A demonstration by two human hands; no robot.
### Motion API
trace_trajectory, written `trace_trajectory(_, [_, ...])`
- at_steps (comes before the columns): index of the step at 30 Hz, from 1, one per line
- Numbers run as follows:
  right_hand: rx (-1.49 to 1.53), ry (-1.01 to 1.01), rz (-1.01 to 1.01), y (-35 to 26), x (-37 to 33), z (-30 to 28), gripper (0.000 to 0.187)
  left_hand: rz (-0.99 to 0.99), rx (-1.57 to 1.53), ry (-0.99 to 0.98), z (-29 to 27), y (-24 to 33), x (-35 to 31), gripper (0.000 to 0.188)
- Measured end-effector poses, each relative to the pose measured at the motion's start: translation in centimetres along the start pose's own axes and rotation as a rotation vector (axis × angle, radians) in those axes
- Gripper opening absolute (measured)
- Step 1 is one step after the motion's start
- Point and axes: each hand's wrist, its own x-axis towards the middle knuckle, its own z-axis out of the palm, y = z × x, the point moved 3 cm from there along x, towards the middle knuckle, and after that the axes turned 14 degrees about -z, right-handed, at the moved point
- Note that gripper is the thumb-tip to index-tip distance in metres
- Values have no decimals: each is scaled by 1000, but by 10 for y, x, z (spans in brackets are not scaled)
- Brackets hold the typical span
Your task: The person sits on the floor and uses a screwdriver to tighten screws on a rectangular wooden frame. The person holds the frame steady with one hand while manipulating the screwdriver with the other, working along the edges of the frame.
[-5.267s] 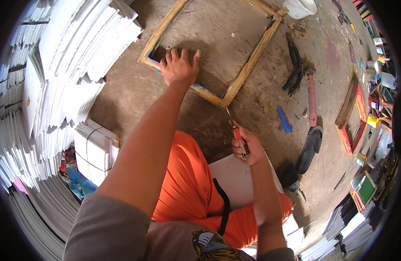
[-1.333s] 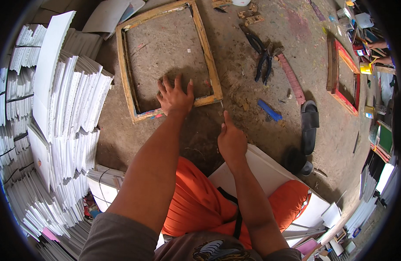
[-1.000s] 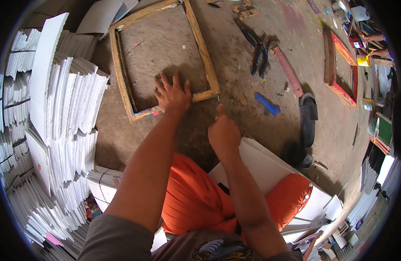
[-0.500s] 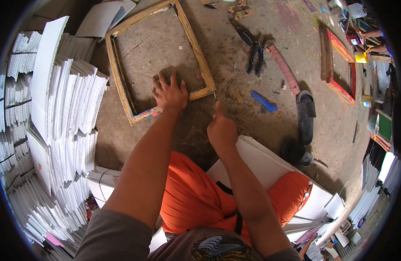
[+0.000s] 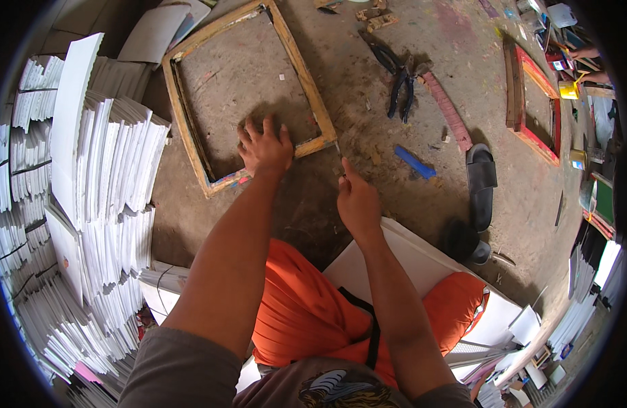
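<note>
A worn, paint-stained wooden frame (image 5: 304, 71) lies flat on the floor ahead of me. My left hand (image 5: 267, 148) rests across its near rail, with the fingers spread over the opening. Just right of the near right corner, my right hand (image 5: 359, 200) is closed round a thin metal tool (image 5: 339, 148), index finger stretched along it. The tool's narrow end reaches that corner; its handle is hidden in my fist, so its exact kind does not show.
Pliers (image 5: 400, 85), a pink-wrapped handle (image 5: 446, 109), a blue strip (image 5: 414, 162) and a black slipper (image 5: 481, 187) lie rightward. Beyond is a red-edged frame (image 5: 539, 145). Stacked white boards (image 5: 116, 156) stand left. Another person's hands (image 5: 592, 76) show far right, by a yellow cup (image 5: 569, 90).
My right hand has shifted right and slightly back from the corner, so more of the thin tool shows. My left hand and the wooden frame have stayed in place.
</note>
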Motion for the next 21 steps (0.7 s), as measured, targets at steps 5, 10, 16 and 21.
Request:
trace_trajectory(5, [-35, -41, 33, 5, -4, -3, 49, -2, 12, 12, 1, 0, 0, 54])
trace_trajectory(10, [-29, -28, 14, -1, -3, -3, 49, -23, 2, -27, -6, 3, -2, 54])
trace_trajectory(16, [-89, -67, 41, -7, 1, -5, 50, -25, -4, -39, -8, 4, -3, 55])
trace_trajectory(21, [-223, -202, 29, -20, 15, -12, 51, 3, 7, -40, -6, 4, -4, 55])
